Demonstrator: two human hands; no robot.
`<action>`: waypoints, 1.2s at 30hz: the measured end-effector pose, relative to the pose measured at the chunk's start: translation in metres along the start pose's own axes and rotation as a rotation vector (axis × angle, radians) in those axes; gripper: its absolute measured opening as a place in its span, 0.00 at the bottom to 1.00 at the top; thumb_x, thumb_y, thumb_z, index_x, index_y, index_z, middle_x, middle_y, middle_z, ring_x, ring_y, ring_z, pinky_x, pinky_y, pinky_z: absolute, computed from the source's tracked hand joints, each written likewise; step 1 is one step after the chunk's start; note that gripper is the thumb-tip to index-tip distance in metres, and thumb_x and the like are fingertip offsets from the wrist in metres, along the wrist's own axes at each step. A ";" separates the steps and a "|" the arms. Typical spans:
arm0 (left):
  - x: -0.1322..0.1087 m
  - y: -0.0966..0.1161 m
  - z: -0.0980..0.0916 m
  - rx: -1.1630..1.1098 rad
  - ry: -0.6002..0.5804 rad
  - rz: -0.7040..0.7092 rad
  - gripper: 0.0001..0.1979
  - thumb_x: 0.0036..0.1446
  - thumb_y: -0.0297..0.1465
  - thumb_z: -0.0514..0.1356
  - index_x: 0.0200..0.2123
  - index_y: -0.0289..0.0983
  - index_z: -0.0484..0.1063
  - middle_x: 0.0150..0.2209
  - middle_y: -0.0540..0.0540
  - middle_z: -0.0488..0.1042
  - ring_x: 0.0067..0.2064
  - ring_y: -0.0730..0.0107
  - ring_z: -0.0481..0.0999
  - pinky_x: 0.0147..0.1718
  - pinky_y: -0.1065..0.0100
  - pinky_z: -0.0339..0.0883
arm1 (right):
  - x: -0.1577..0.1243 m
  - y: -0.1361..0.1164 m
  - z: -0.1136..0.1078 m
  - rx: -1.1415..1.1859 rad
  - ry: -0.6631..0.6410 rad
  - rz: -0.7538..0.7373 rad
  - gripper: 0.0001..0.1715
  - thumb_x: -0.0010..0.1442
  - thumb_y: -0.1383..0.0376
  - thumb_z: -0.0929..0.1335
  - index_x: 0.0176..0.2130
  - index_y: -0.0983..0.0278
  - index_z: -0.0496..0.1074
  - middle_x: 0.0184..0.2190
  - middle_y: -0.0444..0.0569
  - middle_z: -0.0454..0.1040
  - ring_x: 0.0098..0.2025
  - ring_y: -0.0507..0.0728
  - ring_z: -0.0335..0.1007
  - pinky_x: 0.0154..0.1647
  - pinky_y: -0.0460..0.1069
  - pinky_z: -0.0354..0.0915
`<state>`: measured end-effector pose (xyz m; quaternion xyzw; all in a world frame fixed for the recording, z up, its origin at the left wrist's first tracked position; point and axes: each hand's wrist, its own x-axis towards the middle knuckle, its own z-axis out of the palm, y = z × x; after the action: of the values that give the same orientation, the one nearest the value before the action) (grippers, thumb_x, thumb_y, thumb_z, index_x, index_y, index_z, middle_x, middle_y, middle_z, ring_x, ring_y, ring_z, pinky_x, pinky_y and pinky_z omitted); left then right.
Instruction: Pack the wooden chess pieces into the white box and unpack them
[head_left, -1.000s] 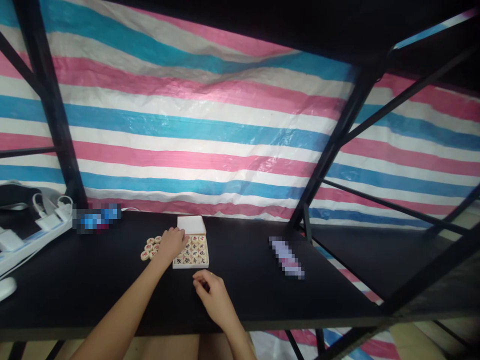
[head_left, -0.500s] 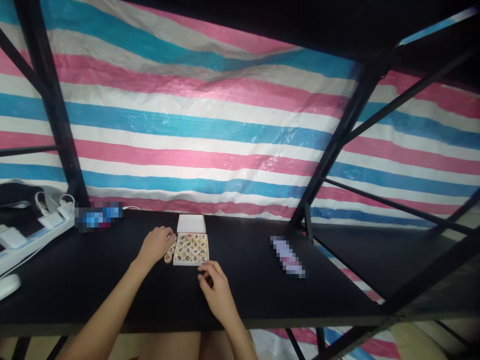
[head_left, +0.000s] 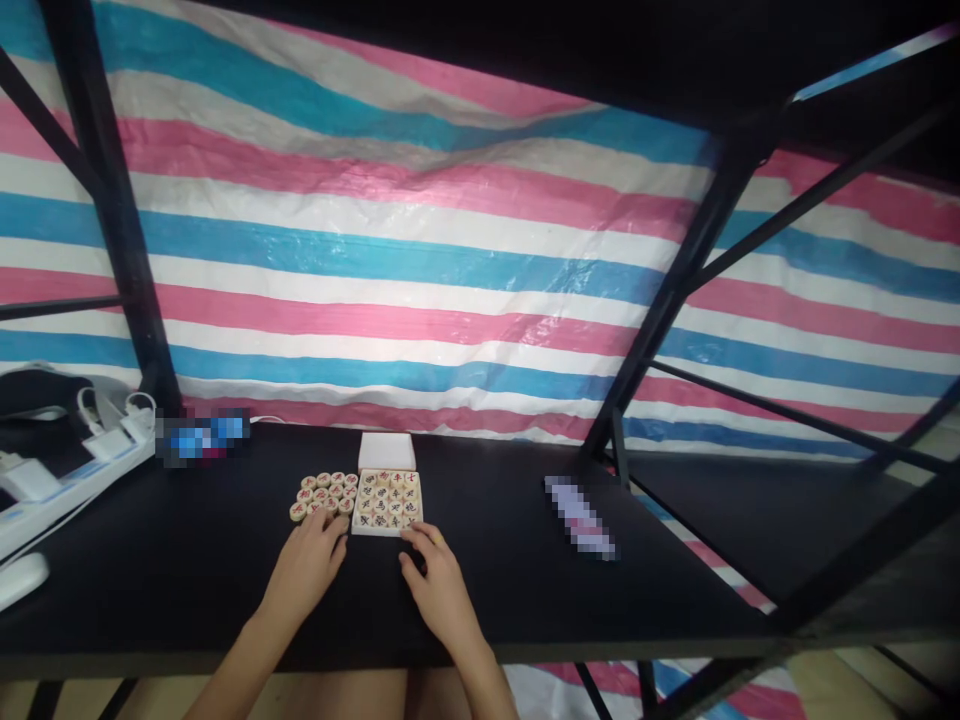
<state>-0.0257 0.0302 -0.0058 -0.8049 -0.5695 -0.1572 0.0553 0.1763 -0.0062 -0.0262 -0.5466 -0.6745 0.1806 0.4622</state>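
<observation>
A shallow white box [head_left: 387,503] filled with round wooden chess pieces sits on the black table [head_left: 187,590]. Its white lid [head_left: 387,451] lies just behind it. Several loose pieces [head_left: 324,493] lie in a cluster to the left of the box. My left hand [head_left: 306,565] rests on the table just in front of the loose pieces, fingers curled, fingertips near the closest piece. My right hand [head_left: 436,583] lies in front of the box's right corner, its fingers loosely bent and touching the box's front edge.
A white power strip [head_left: 56,480] with plugged chargers lies at the left, a white object [head_left: 22,578] in front of it. A blurred blue item [head_left: 201,438] and a blurred strip [head_left: 581,517] lie on the table. Black frame posts [head_left: 112,210] stand before a striped tarp.
My left hand drew back from the box and loose pieces toward me, uncovering the cluster. My right hand stayed near the box's front edge.
</observation>
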 end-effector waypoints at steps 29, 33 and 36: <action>-0.011 0.032 0.008 -1.199 -0.062 -0.147 0.09 0.47 0.35 0.60 0.32 0.37 0.72 0.28 0.51 0.67 0.31 0.69 0.68 0.31 0.70 0.63 | -0.003 -0.017 -0.012 0.295 -0.197 0.055 0.15 0.60 0.56 0.65 0.39 0.63 0.74 0.32 0.47 0.79 0.33 0.55 0.74 0.35 0.45 0.65; -0.010 0.026 0.009 -1.162 -0.022 -0.161 0.09 0.48 0.36 0.59 0.31 0.37 0.73 0.27 0.52 0.64 0.30 0.69 0.66 0.33 0.69 0.62 | -0.003 -0.017 -0.012 0.291 -0.186 0.046 0.15 0.59 0.56 0.65 0.39 0.62 0.74 0.31 0.47 0.79 0.33 0.55 0.74 0.35 0.46 0.65; -0.010 0.027 0.007 -1.121 -0.016 -0.163 0.09 0.48 0.36 0.59 0.30 0.38 0.73 0.27 0.51 0.64 0.30 0.69 0.66 0.33 0.69 0.62 | -0.003 -0.017 -0.011 0.277 -0.173 0.054 0.15 0.59 0.55 0.66 0.38 0.63 0.74 0.31 0.47 0.79 0.33 0.55 0.74 0.35 0.46 0.66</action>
<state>-0.0025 0.0138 -0.0131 -0.6659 -0.4594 -0.4331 -0.3974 0.1757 -0.0175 -0.0088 -0.4781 -0.6653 0.3307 0.4684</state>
